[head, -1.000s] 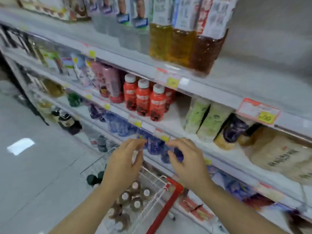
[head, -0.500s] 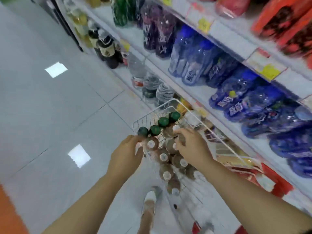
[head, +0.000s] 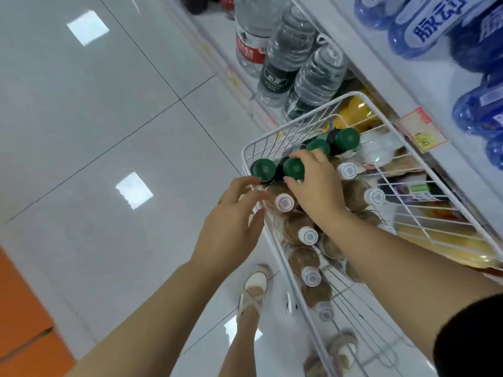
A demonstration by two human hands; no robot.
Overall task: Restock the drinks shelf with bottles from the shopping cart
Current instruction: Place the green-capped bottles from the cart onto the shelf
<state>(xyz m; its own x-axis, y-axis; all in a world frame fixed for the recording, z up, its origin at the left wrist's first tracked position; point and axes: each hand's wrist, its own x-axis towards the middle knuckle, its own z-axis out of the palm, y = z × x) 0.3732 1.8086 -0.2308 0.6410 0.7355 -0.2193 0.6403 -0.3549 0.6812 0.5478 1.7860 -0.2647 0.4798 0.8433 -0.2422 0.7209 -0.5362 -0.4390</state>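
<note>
The green-capped bottle (head: pixel 293 168) stands at the front left corner of the shopping cart (head: pixel 275 140), and the grip of the right hand (head: pixel 315 186) is closed around its neck, thumb below the cap. A second green cap (head: pixel 264 170) is just beside it. The left hand (head: pixel 231 221) has a wide grip and holds nothing, its fingers stretched to the cart rim. Brown bottles (head: pixel 299 224) with white caps fill the cart. Water bottles (head: pixel 315 74) stand on the low shelf (head: pixel 381 77) near the cart.
</note>
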